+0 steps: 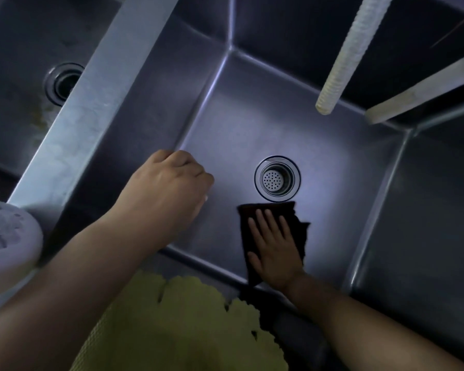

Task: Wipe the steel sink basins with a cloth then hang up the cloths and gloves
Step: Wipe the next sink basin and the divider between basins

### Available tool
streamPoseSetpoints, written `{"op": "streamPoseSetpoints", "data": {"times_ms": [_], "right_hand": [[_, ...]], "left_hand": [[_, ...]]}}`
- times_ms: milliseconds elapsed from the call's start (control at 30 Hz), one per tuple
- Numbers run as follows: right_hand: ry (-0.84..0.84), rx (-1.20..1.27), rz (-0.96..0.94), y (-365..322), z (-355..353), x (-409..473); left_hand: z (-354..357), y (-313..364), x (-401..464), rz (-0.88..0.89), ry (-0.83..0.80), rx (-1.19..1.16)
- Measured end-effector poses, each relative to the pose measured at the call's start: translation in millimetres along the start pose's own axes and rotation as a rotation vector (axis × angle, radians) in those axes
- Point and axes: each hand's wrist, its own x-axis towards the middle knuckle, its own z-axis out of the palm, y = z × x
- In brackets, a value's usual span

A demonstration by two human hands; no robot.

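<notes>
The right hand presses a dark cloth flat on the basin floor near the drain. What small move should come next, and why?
Probably slide the right hand with the dark cloth forward and around the drain. The cloth lies flat just below the drain, and the basin floor beyond it is uncovered. The left hand, curled and holding nothing, hovers clear of that path.

- No text, label, brand, number or sign can be read anywhere in view.
- The white object point(10, 245) at the left edge bears grey marks, too blurred to tell as letters.
</notes>
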Motion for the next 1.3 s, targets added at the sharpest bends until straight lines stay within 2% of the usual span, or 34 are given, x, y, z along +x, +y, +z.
{"op": "streamPoseSetpoints", "data": {"times_ms": [133, 267, 367, 533, 667, 867, 1100, 1300], "right_hand": [[0.032, 0.002, -0.140, -25, -9, 62], [0.059, -0.016, -0.180, -20, -26, 127], [0.082, -0.058, -0.061, 3, -41, 166], [0.172, 0.039, 0.187, 72, -63, 194], [0.213, 0.058, 0.311, 124, -65, 172], [0.190, 0.084, 0.471, 150, -47, 88], [0.151, 0.077, 0.437, 81, -10, 5], [0.075, 0.027, 0.292, 10, 8, 8]], "left_hand": [[5, 0, 5, 0.006, 0.039, 0.014], [10, 8, 13, 0.017, 0.035, -0.014], [18, 16, 20, 0.006, 0.003, -0.067], [32, 20, 23, -0.028, -0.068, -0.105], [37, 18, 24, -0.062, -0.121, -0.146], [37, 18, 23, -0.064, -0.064, -0.218], [39, 10, 21, -0.116, -0.059, -0.350], [42, 8, 21, -0.166, -0.003, -0.404]]}}
